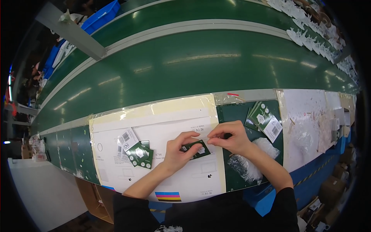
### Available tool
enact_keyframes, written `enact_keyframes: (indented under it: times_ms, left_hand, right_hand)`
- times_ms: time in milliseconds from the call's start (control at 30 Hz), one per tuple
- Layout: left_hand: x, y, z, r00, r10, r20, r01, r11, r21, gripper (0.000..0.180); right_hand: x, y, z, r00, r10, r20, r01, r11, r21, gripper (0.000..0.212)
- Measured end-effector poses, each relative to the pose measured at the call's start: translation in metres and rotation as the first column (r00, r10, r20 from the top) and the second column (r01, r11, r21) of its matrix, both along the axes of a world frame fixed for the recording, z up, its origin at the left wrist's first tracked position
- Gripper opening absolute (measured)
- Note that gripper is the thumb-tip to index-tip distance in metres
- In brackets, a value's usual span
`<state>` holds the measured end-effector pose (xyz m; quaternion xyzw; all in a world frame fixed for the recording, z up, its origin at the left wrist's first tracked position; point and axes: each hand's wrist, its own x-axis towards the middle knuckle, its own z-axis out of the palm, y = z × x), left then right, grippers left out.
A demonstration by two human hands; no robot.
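Note:
My left hand (pixel 180 152) is closed on a small dark green printed card (pixel 200 151), thumb on top, above the white printed sheet (pixel 154 116) on the bench. Just right of the card, my right hand (pixel 230 138) is in a pinch, thumb and forefinger together. What it pinches, if anything, is too small to make out. Beside my left forearm lies a loose pile of green and white cards (pixel 137 151), some showing barcodes. Past my right hand, another stack of such cards (pixel 264 120) rests on the green bench strip.
Crumpled clear plastic bags (pixel 247 168) lie under my right forearm. Beyond the bench runs a long green conveyor belt (pixel 185 69) with a metal rail. A grey post (pixel 71 31) stands at the far left, and white plastic parts (pixel 309 40) line the far right.

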<state>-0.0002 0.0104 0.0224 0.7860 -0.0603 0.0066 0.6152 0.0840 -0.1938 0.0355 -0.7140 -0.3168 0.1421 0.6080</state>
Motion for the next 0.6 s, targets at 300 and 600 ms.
enact_keyframes:
  times_ms: [300, 600]
  left_hand:
    - [0.0003, 0.0005, 0.0006, 1.000, 0.013, 0.004, -0.013, 1.000, -0.026, 0.033]
    - [0.0002, 0.0029, 0.0023, 0.999, -0.032, 0.016, 0.032, 0.999, -0.032, 0.034]
  right_hand:
    - [0.0000, 0.0012, 0.0047, 0.938, 0.048, -0.342, -0.021, 0.996, 0.082, 0.010]
    - [0.0044, 0.0016, 0.0038, 0.796, 0.119, -0.594, -0.054, 0.991, 0.127, 0.012]
